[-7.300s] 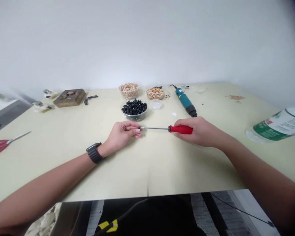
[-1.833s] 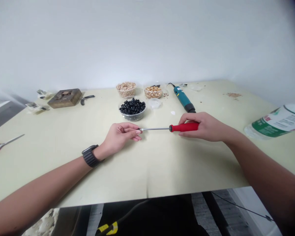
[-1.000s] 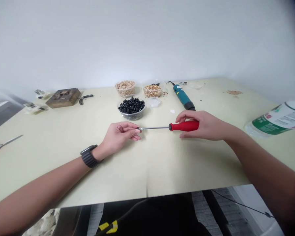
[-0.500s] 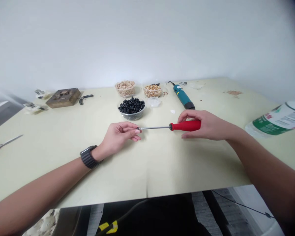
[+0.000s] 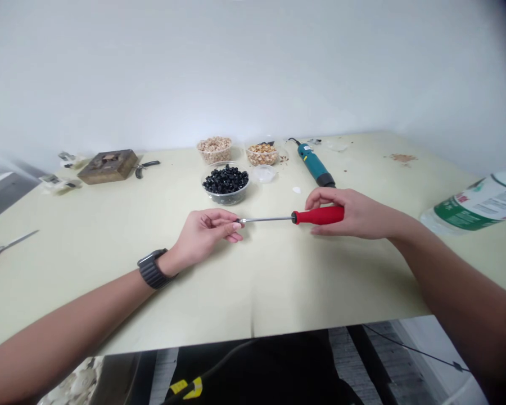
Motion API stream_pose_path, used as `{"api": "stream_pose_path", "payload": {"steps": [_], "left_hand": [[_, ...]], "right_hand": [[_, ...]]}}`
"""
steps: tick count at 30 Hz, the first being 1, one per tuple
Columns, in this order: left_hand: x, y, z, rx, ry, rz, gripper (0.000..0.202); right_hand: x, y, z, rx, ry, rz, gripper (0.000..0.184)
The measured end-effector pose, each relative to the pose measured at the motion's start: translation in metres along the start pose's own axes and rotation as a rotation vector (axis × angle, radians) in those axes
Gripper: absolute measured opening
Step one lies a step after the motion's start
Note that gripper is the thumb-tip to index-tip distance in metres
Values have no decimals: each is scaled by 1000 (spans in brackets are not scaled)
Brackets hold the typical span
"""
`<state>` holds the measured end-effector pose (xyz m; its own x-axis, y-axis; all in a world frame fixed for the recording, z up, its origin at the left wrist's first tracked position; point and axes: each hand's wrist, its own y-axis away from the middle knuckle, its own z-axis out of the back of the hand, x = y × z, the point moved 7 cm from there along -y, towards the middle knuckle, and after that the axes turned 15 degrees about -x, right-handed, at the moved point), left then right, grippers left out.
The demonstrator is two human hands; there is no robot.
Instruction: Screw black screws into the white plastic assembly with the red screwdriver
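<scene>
My right hand [image 5: 354, 212] is wrapped round the red handle of a screwdriver [image 5: 318, 215], which lies level above the pale table [image 5: 257, 281] with its thin metal shaft pointing left. My left hand [image 5: 204, 233], a dark watch on its wrist, rests on the table with thumb and fingers pinched at the shaft's tip. Whatever sits in that pinch is too small to make out. Just beyond the left hand stands a clear bowl of black beads [image 5: 226, 182].
Two bowls of tan beads [image 5: 214, 149] [image 5: 262, 153] and a small clear cup [image 5: 264, 174] stand at the back. A teal power tool [image 5: 314, 165] lies behind my right hand. A wooden block [image 5: 107, 165], pliers [image 5: 145, 166], red scissors [image 5: 0, 250] are left; a plastic bottle [image 5: 476, 205] lies right.
My right hand has slid a little back along the red handle, baring more of it. The left hand stays pinched at the tip. The view has shifted slightly.
</scene>
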<state>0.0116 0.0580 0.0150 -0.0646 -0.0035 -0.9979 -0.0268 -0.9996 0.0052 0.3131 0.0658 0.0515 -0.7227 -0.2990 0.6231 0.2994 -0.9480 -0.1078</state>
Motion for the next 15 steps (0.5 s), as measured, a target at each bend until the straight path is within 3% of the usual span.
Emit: {"api": "stream_pose_path", "payload": {"steps": [4,15], "left_hand": [[2,1,-1,5,13,7,45],[-3,1,0,-1,-17,-35,46]], "right_hand": [[0,0,2,-16,-35,-46,36],[-6,-1,-2,96,45,-1,43]]}}
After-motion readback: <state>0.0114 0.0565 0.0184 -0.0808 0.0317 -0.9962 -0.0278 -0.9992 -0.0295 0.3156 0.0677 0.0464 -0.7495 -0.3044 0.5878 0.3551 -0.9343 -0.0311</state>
